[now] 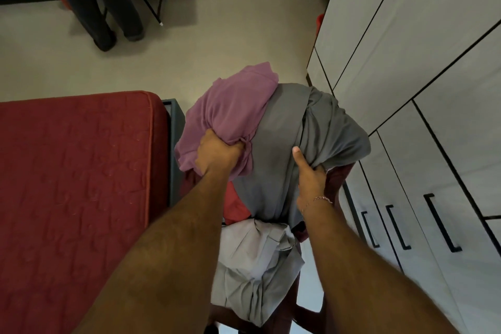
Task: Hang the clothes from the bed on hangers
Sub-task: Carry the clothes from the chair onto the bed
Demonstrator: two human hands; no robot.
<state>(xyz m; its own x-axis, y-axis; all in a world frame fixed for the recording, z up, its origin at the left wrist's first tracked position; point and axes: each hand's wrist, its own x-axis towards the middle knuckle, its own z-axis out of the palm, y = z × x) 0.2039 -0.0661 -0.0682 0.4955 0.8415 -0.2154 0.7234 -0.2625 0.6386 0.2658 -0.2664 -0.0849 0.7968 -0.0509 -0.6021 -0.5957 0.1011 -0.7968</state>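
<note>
Left hand [217,153] grip bunching purple garment [230,111], right hand [309,173] grip clutching grey garment [325,122], bundle lengthwise away.

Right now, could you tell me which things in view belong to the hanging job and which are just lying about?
Job: purple garment gripped by left hand; grey garment gripped by right hand; light grey garment; red cloth.

Lying about: red mattress; wardrobe; dark rolls.

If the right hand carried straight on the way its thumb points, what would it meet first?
The grey garment: the right hand already grips its bunched fabric. Beyond that lies bare floor, though depth is unclear.
</note>
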